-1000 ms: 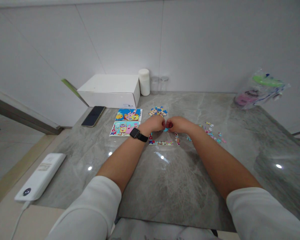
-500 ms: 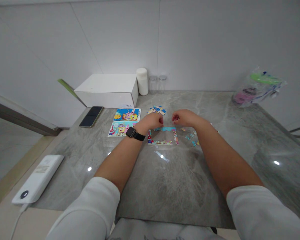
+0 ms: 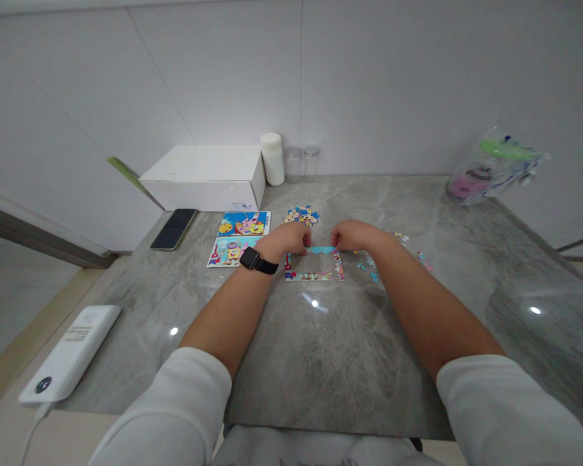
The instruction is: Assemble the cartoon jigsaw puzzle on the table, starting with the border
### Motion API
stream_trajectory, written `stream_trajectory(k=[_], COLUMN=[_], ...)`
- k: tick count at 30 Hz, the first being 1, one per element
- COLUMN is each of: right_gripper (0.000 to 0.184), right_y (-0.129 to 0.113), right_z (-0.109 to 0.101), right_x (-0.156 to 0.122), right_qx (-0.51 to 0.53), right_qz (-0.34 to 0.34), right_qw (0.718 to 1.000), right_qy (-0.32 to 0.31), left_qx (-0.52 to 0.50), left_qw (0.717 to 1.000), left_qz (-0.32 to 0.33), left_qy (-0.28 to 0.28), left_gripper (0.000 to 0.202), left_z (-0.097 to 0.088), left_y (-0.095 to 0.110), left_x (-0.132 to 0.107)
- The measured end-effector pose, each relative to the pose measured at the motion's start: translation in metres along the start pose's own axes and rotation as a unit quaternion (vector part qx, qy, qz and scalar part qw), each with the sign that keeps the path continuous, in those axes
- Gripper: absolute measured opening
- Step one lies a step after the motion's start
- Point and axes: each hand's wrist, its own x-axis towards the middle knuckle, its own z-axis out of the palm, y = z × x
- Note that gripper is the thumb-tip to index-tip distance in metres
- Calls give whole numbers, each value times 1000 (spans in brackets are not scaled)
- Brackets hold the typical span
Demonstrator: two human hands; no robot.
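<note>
A jigsaw puzzle border (image 3: 314, 276), colourful and rectangular with an unfilled middle, lies flat on the grey table. At its upper left corner is my left hand (image 3: 295, 238), wearing a dark watch, fingers curled and fingertips down at the top edge. My right hand (image 3: 350, 234) is closed too, its fingertips at the upper right corner. Anything pinched in either hand is hidden. Behind my left hand sits a pile of jigsaw pieces (image 3: 302, 215). Loose light-blue pieces (image 3: 373, 277) lie right of the border, partly covered by my right forearm.
Two cartoon picture cards (image 3: 245, 224) lie left of the border, near a phone (image 3: 175, 228). A white box (image 3: 201, 178), white bottle (image 3: 273, 159) and two clear jars (image 3: 311, 165) stand at the back. A plastic-bagged item (image 3: 490, 169) is right; a power bank (image 3: 72, 353) lies left.
My right hand has moved down and slightly left to the border's upper right corner. My left hand has lowered slightly at the upper left. The view has shifted a little.
</note>
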Motion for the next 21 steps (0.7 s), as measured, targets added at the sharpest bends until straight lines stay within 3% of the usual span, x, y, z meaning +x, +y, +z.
stream_trajectory(k=[17,21], right_gripper=[23,21], right_y=[2,6], right_z=[1,-4], right_x=[0,-2], right_qx=[18,28], right_qz=[4,9], right_qw=[1000,999], right_qy=[-1,12], left_qx=[-27,-36], left_qw=[1000,999], left_qz=[15,11], left_qy=[-3,34], left_gripper=[29,29], left_z=[-1,-5], left_y=[-2,-8], left_x=[-1,-1])
